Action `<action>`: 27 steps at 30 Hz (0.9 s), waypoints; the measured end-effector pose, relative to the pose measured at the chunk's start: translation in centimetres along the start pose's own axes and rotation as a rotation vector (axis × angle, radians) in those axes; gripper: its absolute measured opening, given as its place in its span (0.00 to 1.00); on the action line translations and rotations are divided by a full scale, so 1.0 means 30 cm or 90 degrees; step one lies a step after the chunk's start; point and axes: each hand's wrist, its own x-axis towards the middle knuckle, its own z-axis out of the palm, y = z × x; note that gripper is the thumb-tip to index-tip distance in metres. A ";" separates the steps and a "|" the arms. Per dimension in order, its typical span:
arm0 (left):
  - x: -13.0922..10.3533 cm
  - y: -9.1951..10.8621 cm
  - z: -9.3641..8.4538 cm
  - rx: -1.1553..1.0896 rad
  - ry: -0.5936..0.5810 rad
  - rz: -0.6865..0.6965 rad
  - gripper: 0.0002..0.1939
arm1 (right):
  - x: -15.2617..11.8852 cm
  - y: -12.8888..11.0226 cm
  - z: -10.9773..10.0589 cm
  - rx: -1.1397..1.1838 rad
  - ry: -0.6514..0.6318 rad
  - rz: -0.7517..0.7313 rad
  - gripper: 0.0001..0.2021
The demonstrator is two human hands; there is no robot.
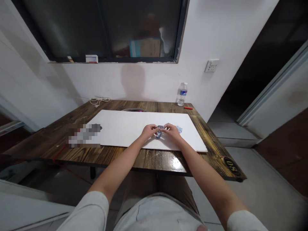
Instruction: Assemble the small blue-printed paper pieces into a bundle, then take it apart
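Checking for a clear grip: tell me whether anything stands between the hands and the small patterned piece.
Nothing visible does: left hand and right hand both pinch the patterned piece. A light-blue item lies beside the right hand.

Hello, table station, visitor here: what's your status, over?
Left hand, right hand: both pinching small dark-blue patterned item. Item over white rectangular board. Right hand partly hiding blue-and-white patterned cluster from view.

The tabletop (154, 163) is dark-grained wood with a glossy finish that throws back light. The board (120, 128) looks smooth and matt, the water bottle (182, 94) clear plastic, the left sleeve (92, 207) matt cloth.
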 end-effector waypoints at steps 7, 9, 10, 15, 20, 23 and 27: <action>0.002 0.010 -0.006 -0.006 0.012 0.009 0.22 | 0.002 0.002 0.000 0.045 -0.019 -0.003 0.17; 0.002 0.012 -0.005 -0.012 0.030 0.012 0.22 | 0.002 0.007 0.001 0.050 -0.015 -0.001 0.17; 0.002 0.012 -0.005 -0.018 0.043 0.015 0.22 | 0.002 0.010 0.002 0.048 -0.013 0.005 0.17; 0.010 0.005 -0.012 -0.062 0.139 0.011 0.21 | -0.001 0.011 0.004 -0.022 -0.035 0.014 0.15; 0.017 -0.002 -0.015 -0.076 0.180 0.003 0.21 | -0.011 0.008 0.007 -0.197 -0.105 -0.064 0.10; 0.017 -0.002 -0.010 -0.060 0.159 0.008 0.21 | -0.018 0.012 0.006 -0.265 -0.093 -0.074 0.09; 0.012 0.006 -0.007 -0.052 0.136 0.007 0.20 | -0.020 0.011 0.003 -0.262 -0.081 -0.064 0.10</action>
